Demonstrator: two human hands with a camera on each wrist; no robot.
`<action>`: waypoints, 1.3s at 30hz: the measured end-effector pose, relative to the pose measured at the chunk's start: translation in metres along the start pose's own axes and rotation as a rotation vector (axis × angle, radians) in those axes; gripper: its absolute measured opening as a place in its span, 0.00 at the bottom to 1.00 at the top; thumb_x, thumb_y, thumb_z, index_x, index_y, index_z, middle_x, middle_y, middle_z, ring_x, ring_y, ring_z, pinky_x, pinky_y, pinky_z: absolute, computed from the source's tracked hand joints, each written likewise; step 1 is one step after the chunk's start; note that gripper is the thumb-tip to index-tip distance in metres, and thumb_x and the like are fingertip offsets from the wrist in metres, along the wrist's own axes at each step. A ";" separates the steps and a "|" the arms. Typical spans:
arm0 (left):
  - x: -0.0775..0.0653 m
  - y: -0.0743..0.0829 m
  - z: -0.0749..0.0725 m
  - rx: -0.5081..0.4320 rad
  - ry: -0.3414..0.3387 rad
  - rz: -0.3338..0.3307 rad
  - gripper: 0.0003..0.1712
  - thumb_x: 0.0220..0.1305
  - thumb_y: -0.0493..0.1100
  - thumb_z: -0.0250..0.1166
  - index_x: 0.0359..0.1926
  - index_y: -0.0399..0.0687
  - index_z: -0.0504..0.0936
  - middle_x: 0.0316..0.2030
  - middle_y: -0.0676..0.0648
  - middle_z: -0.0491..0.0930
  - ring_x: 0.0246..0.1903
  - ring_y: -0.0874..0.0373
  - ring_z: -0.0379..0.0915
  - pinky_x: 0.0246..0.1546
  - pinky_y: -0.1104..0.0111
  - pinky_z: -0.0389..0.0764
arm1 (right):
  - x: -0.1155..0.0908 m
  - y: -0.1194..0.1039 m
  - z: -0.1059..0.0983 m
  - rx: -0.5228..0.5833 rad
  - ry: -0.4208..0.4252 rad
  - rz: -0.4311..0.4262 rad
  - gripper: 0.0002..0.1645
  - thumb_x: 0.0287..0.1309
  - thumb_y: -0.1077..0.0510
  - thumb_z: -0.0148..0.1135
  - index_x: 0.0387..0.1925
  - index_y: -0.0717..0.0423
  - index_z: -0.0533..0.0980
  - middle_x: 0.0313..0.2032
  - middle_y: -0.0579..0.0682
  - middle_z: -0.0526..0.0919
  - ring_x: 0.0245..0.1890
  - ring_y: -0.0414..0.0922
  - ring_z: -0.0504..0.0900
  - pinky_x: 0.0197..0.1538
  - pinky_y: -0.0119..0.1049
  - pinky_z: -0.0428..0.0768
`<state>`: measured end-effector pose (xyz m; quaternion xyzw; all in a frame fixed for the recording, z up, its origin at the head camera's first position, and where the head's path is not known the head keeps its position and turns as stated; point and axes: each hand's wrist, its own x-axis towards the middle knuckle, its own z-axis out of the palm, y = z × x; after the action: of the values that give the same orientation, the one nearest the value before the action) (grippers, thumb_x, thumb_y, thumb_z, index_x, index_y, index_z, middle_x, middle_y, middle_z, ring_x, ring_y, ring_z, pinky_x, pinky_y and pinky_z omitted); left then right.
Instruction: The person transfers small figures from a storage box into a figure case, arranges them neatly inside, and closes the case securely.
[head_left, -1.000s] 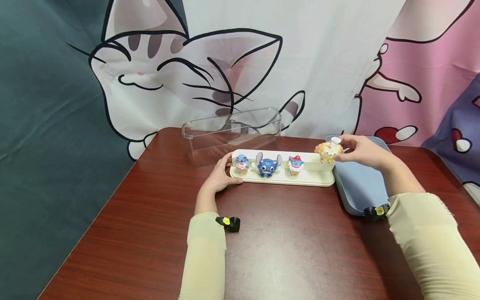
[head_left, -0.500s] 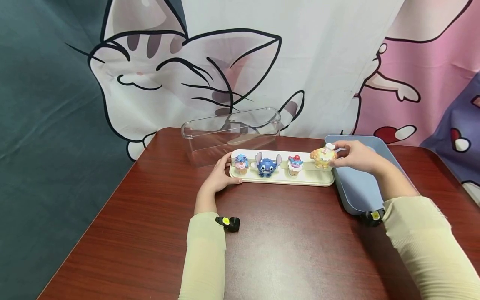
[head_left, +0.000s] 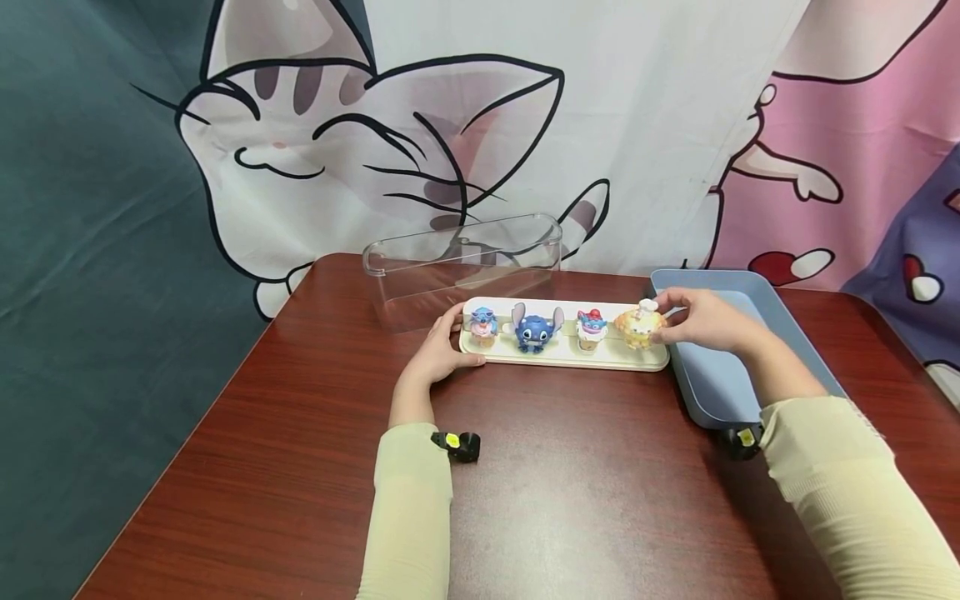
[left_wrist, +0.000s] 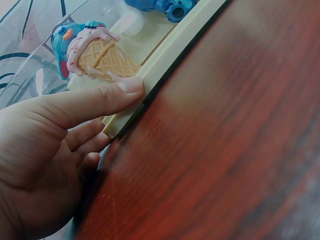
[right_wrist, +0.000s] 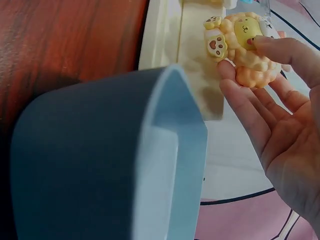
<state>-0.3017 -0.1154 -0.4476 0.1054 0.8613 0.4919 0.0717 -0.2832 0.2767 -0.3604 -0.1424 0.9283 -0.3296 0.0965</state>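
A cream two-step display base [head_left: 555, 358] lies on the table, with my left hand [head_left: 438, 350] gripping its left end, thumb on the front edge. In the left wrist view that thumb lies just below an ice-cream-cone figurine [left_wrist: 102, 55]. Along the base stand a blue big-eared figurine [head_left: 534, 332] and a red-topped cone figurine [head_left: 591, 330]. At the right end my right hand [head_left: 701, 318] pinches a fluffy yellow figurine [head_left: 639, 325] with a white hat. The right wrist view shows its paw feet [right_wrist: 216, 46] at the base; whether they touch it I cannot tell.
Behind the base stands a clear plastic cover [head_left: 457, 283]. A blue-grey bin [head_left: 716, 383] sits right beside the base's right end, under my right forearm. A printed cat curtain [head_left: 652, 125] hangs behind the brown table [head_left: 300, 467].
My right hand has brought the yellow figurine left and down, from above the base's right end to its lower step. The left hand has stayed in place.
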 end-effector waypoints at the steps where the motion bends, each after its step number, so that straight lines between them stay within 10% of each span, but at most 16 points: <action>1: 0.000 0.000 0.000 -0.001 0.000 -0.002 0.58 0.43 0.40 0.76 0.70 0.51 0.50 0.61 0.43 0.59 0.59 0.50 0.57 0.61 0.58 0.57 | 0.000 0.000 0.001 -0.007 -0.001 -0.004 0.22 0.45 0.56 0.72 0.40 0.60 0.72 0.41 0.56 0.78 0.41 0.52 0.78 0.39 0.40 0.77; 39: 0.000 0.000 -0.001 0.005 0.002 -0.002 0.58 0.43 0.41 0.76 0.70 0.51 0.50 0.61 0.43 0.59 0.59 0.50 0.56 0.61 0.57 0.57 | 0.004 0.001 0.012 -0.199 0.039 -0.113 0.24 0.36 0.57 0.77 0.34 0.58 0.72 0.27 0.49 0.74 0.30 0.47 0.72 0.32 0.39 0.67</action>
<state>-0.3019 -0.1159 -0.4474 0.1044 0.8627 0.4897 0.0710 -0.2835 0.2696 -0.3708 -0.1970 0.9486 -0.2435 0.0450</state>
